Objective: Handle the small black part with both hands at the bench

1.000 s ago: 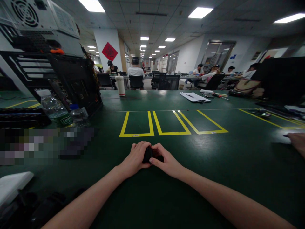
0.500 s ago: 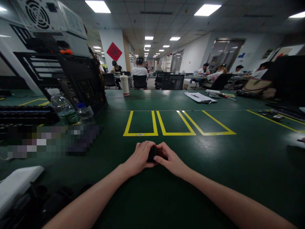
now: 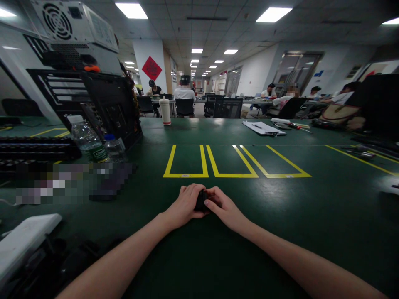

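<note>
A small, dark black object sits low over the green tabletop, between my two hands; its exact kind is too dark to make out. My left hand wraps around its left side, with fingers over the top and the thumb at the near side. On the opposite side, my right hand curls its fingers and presses thumb and fingertips against the object. Much of it is covered by my fingers. Just beyond the hands, yellow tape rectangles mark the green table.
To the left stand a computer case, a clear bottle and a blue-capped bottle. A white box-like thing lies near left. Further back are a white cup and a clipboard. Metal pieces lie right.
The view has turned left, so everything sits further right in the picture. Another person's hand at the right edge has gone out of sight. Both my hands keep hold of the black object.
</note>
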`<state>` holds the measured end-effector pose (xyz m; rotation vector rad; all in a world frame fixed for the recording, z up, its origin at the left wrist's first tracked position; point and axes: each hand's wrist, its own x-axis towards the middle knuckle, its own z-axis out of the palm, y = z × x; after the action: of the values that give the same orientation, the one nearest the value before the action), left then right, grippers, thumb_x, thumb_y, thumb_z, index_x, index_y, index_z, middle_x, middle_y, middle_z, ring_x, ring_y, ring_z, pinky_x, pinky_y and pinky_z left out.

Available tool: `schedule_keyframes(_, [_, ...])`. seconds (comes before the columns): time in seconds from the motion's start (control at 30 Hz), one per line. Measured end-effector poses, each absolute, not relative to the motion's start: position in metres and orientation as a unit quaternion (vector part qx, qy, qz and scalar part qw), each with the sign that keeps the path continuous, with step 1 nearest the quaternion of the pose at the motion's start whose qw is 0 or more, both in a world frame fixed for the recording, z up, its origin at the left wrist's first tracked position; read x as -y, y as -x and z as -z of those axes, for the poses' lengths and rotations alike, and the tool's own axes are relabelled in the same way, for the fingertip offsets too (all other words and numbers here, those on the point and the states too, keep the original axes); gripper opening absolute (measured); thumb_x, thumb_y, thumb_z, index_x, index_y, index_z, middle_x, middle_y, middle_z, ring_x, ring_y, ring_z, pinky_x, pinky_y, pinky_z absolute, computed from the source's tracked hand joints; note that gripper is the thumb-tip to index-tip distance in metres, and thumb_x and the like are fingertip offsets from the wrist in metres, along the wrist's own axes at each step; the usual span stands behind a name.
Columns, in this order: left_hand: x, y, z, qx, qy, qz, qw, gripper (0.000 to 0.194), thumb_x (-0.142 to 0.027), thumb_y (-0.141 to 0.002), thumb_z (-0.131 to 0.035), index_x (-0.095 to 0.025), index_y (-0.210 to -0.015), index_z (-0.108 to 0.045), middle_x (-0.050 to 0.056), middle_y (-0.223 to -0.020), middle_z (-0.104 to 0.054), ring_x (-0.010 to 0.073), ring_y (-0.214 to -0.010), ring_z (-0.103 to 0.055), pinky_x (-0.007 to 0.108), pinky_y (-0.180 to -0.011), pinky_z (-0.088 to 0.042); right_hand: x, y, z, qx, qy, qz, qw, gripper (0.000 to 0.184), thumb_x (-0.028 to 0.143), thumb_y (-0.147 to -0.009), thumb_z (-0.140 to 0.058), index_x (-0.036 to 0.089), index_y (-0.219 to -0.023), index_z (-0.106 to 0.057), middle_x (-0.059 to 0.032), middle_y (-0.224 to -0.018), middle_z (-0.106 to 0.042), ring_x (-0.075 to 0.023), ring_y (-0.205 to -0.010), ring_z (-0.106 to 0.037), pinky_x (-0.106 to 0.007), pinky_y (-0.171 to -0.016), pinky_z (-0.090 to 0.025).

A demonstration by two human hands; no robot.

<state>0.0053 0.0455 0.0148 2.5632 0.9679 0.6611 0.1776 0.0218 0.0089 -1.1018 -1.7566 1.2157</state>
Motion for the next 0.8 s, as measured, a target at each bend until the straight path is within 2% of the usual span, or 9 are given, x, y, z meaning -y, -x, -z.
schedule_keyframes(0.2, [-0.0428,-0.0037,-0.0213,-0.342,-0.899,-0.217,0.17,0.052,-0.02,-0.071,-0.064,-0.021,-0.113,-0.032,0.008,-0.112,-0.047,0.025,-0.103,-0.046,0.039,-0.084,-0.034,-0.0186,-0.178,-0.0065,0.723,0.408,-0.422,0.366,0.022,0.025,-0.08,-0.051,0.022,-0.101,-0.045,-0.003,-0.1,-0.05,-0.0181,-0.092,-0.053,-0.035,-0.08,-0.047])
schedule_keyframes(0.4, [-0.043,-0.0047,-0.022,-0.338,-0.901,-0.217,0.166,0.052,-0.025,-0.071,-0.064,-0.021,-0.113,-0.033,0.007,-0.11,-0.048,0.0249,-0.101,-0.047,0.038,-0.083,-0.035,-0.0225,-0.1765,-0.0057,0.678,0.399,-0.478,0.391,0.01,0.027,-0.084,-0.044,0.022,-0.093,-0.045,-0.0017,-0.094,-0.051,-0.0161,-0.085,-0.055,-0.03,-0.068,-0.051])
schedule_keyframes(0.57, [-0.0428,-0.0043,-0.0225,-0.339,-0.899,-0.217,0.171,0.052,-0.024,-0.071,-0.064,-0.021,-0.113,-0.033,0.008,-0.111,-0.048,0.0253,-0.102,-0.047,0.039,-0.083,-0.035,-0.0231,-0.1763,-0.0082,0.68,0.43,-0.463,0.373,0.021,0.026,-0.082,-0.047,0.023,-0.102,-0.044,-0.0029,-0.101,-0.051,-0.018,-0.091,-0.054,-0.035,-0.075,-0.049])
schedule_keyframes(0.8, [-0.0447,-0.0052,-0.0191,-0.347,-0.897,-0.219,0.166,0.056,-0.019,-0.068,-0.066,-0.021,-0.112,-0.032,0.008,-0.11,-0.048,0.0256,-0.101,-0.047,0.039,-0.082,-0.035,-0.0205,-0.1786,-0.0045,0.738,0.413,-0.393,0.361,0.023,0.023,-0.081,-0.049,0.023,-0.102,-0.044,-0.0032,-0.1,-0.048,-0.0168,-0.086,-0.053,-0.035,-0.077,-0.047])
